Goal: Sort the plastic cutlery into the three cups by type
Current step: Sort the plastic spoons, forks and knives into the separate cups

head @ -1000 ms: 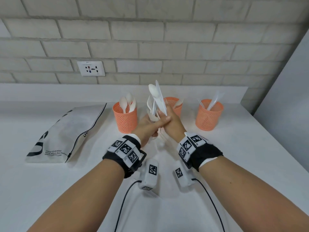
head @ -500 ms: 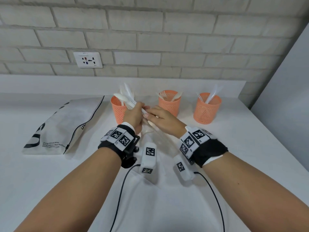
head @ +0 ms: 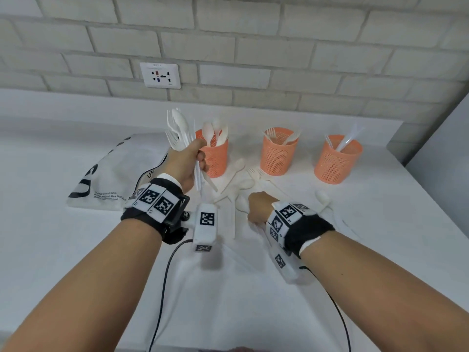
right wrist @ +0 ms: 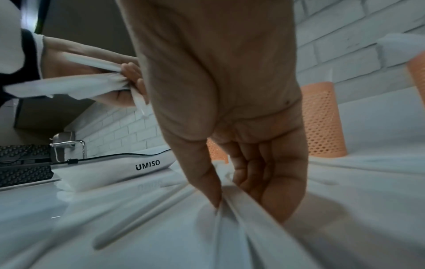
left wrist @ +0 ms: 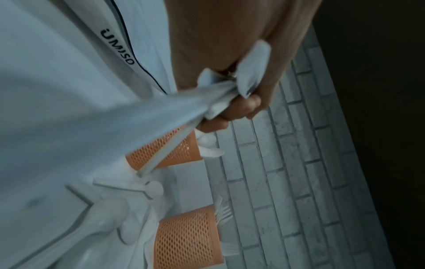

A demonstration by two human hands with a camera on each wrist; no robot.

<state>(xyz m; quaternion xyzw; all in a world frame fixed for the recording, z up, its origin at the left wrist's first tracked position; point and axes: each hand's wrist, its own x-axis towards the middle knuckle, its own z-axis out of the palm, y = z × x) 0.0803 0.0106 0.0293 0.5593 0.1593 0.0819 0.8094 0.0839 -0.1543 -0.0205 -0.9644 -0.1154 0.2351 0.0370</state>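
Observation:
Three orange mesh cups stand in a row at the back: the left cup (head: 215,161) holds spoons, the middle cup (head: 278,158) forks, the right cup (head: 337,163) knives. My left hand (head: 199,158) grips a mixed bundle of white cutlery (head: 179,130) upright, just left of the spoon cup; the same bundle (left wrist: 161,112) crosses the left wrist view. Loose spoons and forks (head: 243,185) lie on the table before the cups. My right hand (head: 255,208) is down among them, and its thumb and fingers pinch a white handle (right wrist: 243,202); its type is hidden.
A white UMISO bag (head: 111,171) lies flat at the left. A brick wall with a socket (head: 160,75) runs behind the cups, and a grey side wall (head: 444,161) closes the right. Black cables (head: 165,275) trail toward me. Another spoon (head: 322,196) lies at the right.
My left hand carried the bundle left, beside the spoon cup. My right hand left the bundle, dropped to the table and pinched a loose piece.

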